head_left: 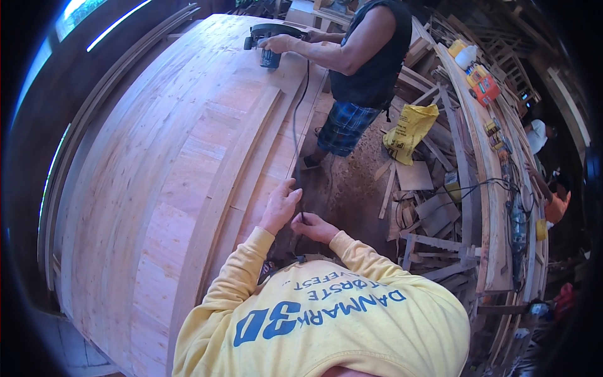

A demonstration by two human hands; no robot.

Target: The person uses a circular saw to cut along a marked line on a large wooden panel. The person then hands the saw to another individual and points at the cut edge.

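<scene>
A black power cord (295,129) runs down from a dark circular saw (270,58) at the far end of a large wooden panel (144,163). My left hand (281,206) is closed around the cord near the panel's right edge. Just below and to the right, my right hand (315,227) pinches a lower stretch of it between curled fingers. A co-worker (370,63) in a dark sleeveless top stands across from me, hands on the saw. Along the panel lies a long straight board (235,144), left of my hands. The cord's lower end is hidden near my body.
Wood scraps (433,213) and a yellow sack (411,132) litter the floor to the right. Beyond them, a long workbench (468,125) bears a red container (485,90), tools and tangled cords. Another person (556,201) in orange is at the far right.
</scene>
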